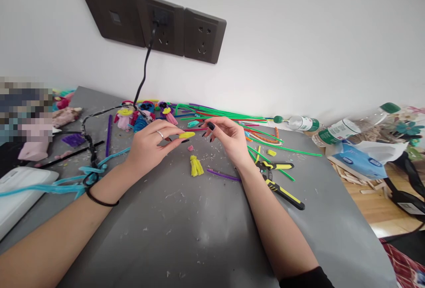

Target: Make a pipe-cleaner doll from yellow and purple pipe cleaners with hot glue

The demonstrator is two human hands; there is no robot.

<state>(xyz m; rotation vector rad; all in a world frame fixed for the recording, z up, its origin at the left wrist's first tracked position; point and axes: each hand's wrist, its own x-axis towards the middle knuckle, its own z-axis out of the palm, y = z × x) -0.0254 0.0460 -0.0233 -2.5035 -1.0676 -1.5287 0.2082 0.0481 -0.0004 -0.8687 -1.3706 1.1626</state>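
Observation:
My left hand (151, 142), with a ring and a black wristband, pinches a small yellow fuzzy piece (187, 135) between thumb and fingers. It looks like coiled pipe cleaner. Just to its right, my right hand (232, 140) has its thumb and fingertips drawn together, and I cannot make out what is between them. The two hands are apart, above the table. Below them lie a yellow pipe-cleaner bundle (196, 167) shaped like a little dress and a small pink bit (190, 148). A purple pipe cleaner (223, 175) reaches under my right forearm.
Yellow-black wire cutters (286, 194) lie right of my right forearm. Green pipe cleaners (226, 113) and small fuzzy dolls (124, 119) line the back. Bottles (337, 131) and a tissue pack (357, 159) stand right. A black cord (145, 69) hangs from the wall socket; a white device (20, 190) sits left.

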